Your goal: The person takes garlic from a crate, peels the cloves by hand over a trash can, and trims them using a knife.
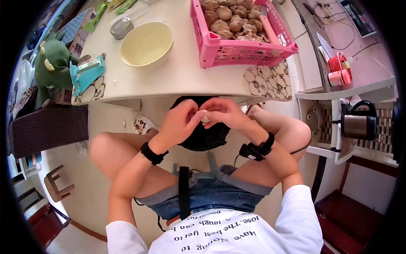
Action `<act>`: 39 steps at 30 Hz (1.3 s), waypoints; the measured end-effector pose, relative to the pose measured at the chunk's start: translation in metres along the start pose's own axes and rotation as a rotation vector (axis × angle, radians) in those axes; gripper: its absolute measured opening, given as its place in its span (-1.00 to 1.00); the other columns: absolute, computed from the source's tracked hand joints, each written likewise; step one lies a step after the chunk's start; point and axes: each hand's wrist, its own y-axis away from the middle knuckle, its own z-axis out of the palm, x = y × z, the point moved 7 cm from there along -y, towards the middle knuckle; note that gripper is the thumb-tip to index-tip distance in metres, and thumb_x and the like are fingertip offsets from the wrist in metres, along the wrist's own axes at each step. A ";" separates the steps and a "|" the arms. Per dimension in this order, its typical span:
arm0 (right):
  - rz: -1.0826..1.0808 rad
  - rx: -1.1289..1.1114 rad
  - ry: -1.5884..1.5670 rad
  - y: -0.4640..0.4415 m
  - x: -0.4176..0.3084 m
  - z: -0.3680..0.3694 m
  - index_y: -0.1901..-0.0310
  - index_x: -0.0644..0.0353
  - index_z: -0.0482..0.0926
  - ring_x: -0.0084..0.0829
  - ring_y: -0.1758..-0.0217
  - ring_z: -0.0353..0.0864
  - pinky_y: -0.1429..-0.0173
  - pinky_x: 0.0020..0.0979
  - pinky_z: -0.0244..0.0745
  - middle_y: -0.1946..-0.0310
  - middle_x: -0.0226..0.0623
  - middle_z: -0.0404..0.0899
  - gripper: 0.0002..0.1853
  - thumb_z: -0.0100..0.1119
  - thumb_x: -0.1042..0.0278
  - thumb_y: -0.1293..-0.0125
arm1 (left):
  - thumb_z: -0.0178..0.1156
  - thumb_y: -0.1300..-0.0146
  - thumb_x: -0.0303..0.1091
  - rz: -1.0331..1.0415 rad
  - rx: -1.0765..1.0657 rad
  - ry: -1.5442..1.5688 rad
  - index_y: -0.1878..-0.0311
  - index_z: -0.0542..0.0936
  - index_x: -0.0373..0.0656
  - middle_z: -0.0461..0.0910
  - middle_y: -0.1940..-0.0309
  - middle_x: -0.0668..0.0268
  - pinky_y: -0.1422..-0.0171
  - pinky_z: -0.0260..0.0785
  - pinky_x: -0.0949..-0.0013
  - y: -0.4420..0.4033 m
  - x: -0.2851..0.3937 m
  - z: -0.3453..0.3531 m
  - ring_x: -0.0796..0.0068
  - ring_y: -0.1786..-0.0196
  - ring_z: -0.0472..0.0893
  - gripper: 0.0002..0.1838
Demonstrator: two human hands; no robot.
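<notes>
Table (182,80): pale, far edge cut off.
Crate (243,54): pink, on the table, cut off at the top; its brown lumps (224,24) are hard to name.
Bag (203,137): black, under the hands, partly hidden by them.
Bowl (148,44): cream, left of the crate.
Left hand (182,120): curled, pinching the piece.
Right hand (228,114): curled, gripping it too.
Piece (206,115): small, whitish, between the fingertips, partly covered.

Two hands (195,116) pinching a small pale piece (205,115) above a black bag (203,137)
</notes>
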 end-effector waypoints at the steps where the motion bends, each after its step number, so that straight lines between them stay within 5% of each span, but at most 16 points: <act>1: 0.004 -0.005 0.002 -0.001 0.005 0.000 0.05 0.35 0.47 -0.44 0.12 0.58 0.08 -0.39 0.61 0.16 -0.24 0.55 -0.72 0.16 0.39 -0.26 | 0.13 -0.26 -0.28 -0.004 0.005 0.001 0.35 0.42 -0.24 0.45 0.52 0.21 0.45 0.28 0.37 0.001 -0.003 0.002 0.35 0.56 0.43 -0.78; 3: -0.126 -0.006 0.068 -0.001 0.006 0.000 0.05 0.39 0.49 -0.45 0.24 0.63 0.18 -0.44 0.62 0.25 -0.19 0.59 -0.69 0.22 0.45 -0.20 | 0.08 -0.28 -0.30 0.112 0.033 -0.072 0.34 0.39 -0.22 0.47 0.48 0.13 0.43 0.33 0.23 0.002 0.001 0.006 0.11 0.50 0.49 -0.81; 6: 0.002 0.013 0.067 -0.004 0.021 -0.004 -0.01 0.38 0.47 -0.45 0.22 0.62 0.15 -0.43 0.64 0.22 -0.22 0.59 -0.62 0.29 0.50 -0.15 | 0.03 -0.28 -0.35 0.118 -0.025 -0.270 0.31 0.36 -0.20 0.49 0.44 0.08 0.40 0.35 0.11 0.002 -0.004 0.014 -0.02 0.40 0.51 -0.87; 16: -0.103 0.062 0.112 -0.002 0.034 -0.014 0.15 0.44 0.54 -0.49 0.38 0.63 0.25 -0.48 0.59 0.39 -0.22 0.61 -0.77 0.23 0.54 -0.16 | -0.06 -0.35 -0.36 0.152 -0.095 -0.019 0.34 0.30 -0.25 0.38 0.54 0.02 0.38 0.28 0.17 -0.004 -0.018 0.035 -0.08 0.46 0.42 -0.83; 18: -0.116 0.049 0.178 -0.001 0.034 -0.014 0.17 0.44 0.54 -0.51 0.40 0.62 0.26 -0.50 0.57 0.40 -0.22 0.61 -0.78 0.23 0.56 -0.14 | -0.07 -0.34 -0.35 -0.047 -0.172 0.088 0.34 0.30 -0.26 0.42 0.52 -0.05 0.41 0.27 0.11 -0.005 -0.034 0.042 -0.13 0.40 0.45 -0.82; 21: -0.119 0.088 0.122 -0.001 0.034 -0.015 0.17 0.43 0.51 -0.52 0.41 0.60 0.28 -0.50 0.54 0.39 -0.21 0.61 -0.76 0.25 0.56 -0.11 | -0.09 -0.37 -0.32 -0.084 -0.106 0.136 0.35 0.32 -0.28 0.41 0.57 -0.06 0.43 0.24 0.13 -0.005 -0.039 0.040 -0.14 0.43 0.43 -0.78; 28: -0.115 0.183 0.261 -0.005 0.044 -0.034 0.09 0.35 0.40 -0.48 0.25 0.61 0.20 -0.49 0.54 0.29 -0.23 0.59 -0.64 0.30 0.55 -0.09 | -0.05 -0.32 -0.33 -0.147 -0.059 -0.004 0.34 0.40 -0.29 0.43 0.60 -0.07 0.41 0.27 0.08 -0.007 -0.071 0.050 -0.13 0.45 0.46 -0.79; 34: -0.228 0.251 0.428 -0.001 0.036 -0.038 0.09 0.30 0.48 -0.52 0.20 0.60 0.11 -0.50 0.52 0.24 -0.30 0.60 -0.63 0.34 0.54 -0.04 | 0.09 -0.18 -0.35 -0.221 -0.205 -0.239 0.30 0.48 -0.27 0.52 0.53 0.01 0.32 0.39 0.14 -0.005 -0.085 0.060 -0.01 0.42 0.54 -0.83; 39: -0.268 0.312 0.410 -0.001 0.037 -0.043 0.13 0.27 0.55 -0.51 0.31 0.58 0.20 -0.48 0.51 0.31 -0.26 0.60 -0.62 0.41 0.43 0.03 | 0.25 -0.03 -0.48 -0.115 -0.034 0.142 0.27 0.48 -0.26 0.53 0.41 0.26 0.38 0.39 0.44 -0.010 -0.056 0.046 0.47 0.45 0.54 -0.81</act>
